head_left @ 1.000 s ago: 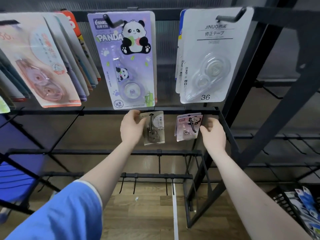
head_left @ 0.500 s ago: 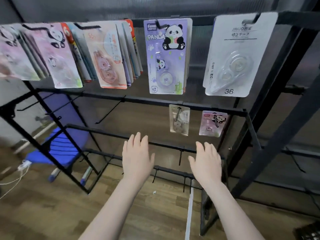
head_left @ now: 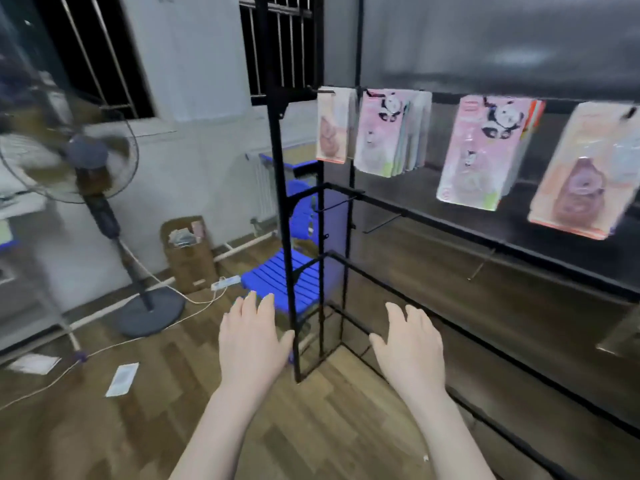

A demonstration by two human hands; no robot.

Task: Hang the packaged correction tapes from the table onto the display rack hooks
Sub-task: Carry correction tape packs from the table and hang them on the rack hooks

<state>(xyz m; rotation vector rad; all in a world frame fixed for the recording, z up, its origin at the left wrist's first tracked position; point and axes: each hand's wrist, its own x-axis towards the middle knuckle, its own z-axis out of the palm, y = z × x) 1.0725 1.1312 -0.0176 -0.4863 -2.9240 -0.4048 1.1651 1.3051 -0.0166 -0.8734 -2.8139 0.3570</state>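
the left hand (head_left: 251, 344) and right hand (head_left: 410, 351) are being held empty, fingers spread. packaged correction tapes (head_left: 479, 150) are being displayed on the display rack (head_left: 287, 209); light, stiff cards, probably best pinched near the hang-hole.

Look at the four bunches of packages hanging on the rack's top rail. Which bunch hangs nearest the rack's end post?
The narrow peach-coloured bunch, leftmost on the rail, right beside the black end post. The panda bunches and the large peach pack hang further right.

Black rack post (head_left: 282, 202) between hands (head_left: 254, 336), open floor (head_left: 311, 427) below.
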